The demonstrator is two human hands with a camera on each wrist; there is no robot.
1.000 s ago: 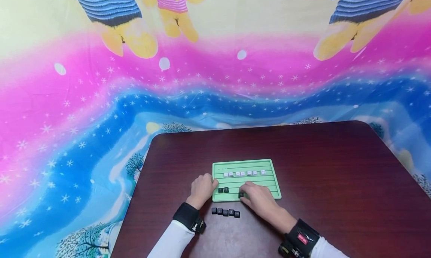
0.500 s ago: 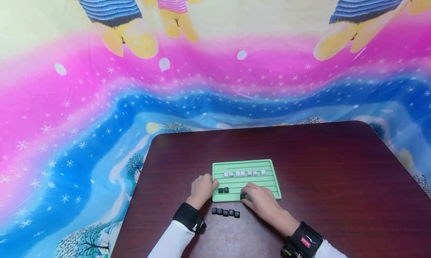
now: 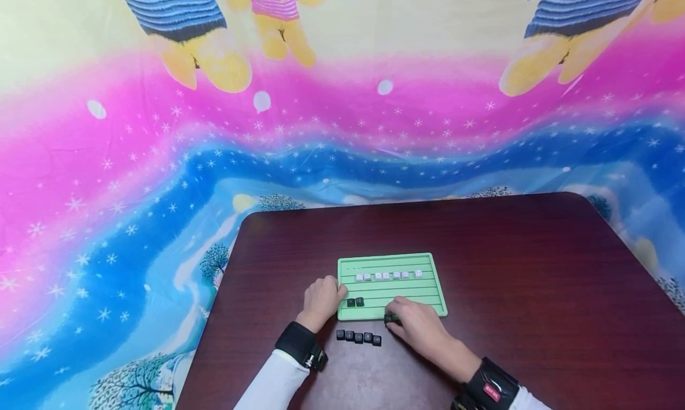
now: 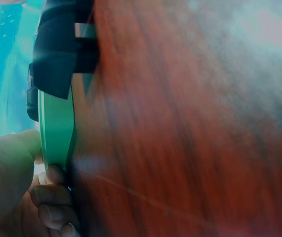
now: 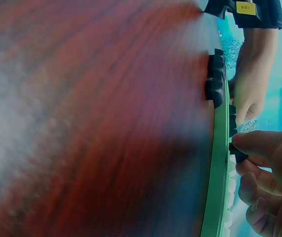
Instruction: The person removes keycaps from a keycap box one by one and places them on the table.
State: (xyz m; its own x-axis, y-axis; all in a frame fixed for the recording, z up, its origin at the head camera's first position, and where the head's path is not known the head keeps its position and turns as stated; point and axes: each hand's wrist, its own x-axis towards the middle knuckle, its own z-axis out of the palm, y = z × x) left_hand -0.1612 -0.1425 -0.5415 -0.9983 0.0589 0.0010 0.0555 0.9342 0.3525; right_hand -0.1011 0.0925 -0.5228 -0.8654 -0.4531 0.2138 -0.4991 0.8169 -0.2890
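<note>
A green ridged board (image 3: 428, 291) lies on the dark wooden table (image 3: 508, 261). A row of several white keycaps (image 3: 389, 275) sits near its far edge, and two black keycaps (image 3: 355, 302) sit at its near left. My left hand (image 3: 321, 302) grips the board's left edge (image 4: 57, 133). My right hand (image 3: 414, 321) pinches a black keycap (image 3: 390, 318) at the board's near edge; the right wrist view shows that keycap (image 5: 237, 152) between thumb and fingers. A row of several black keycaps (image 3: 358, 337) lies on the table just in front of the board.
A bright cartoon-print cloth (image 3: 160, 160) covers the floor beyond and left of the table. The table's rounded far corners (image 3: 251, 220) lie behind the board. Both wrists wear black camera straps (image 3: 299, 343).
My right hand has drawn back toward me with the black keycap, from the board's lower row to its near edge. The left hand has stayed on the board's edge.
</note>
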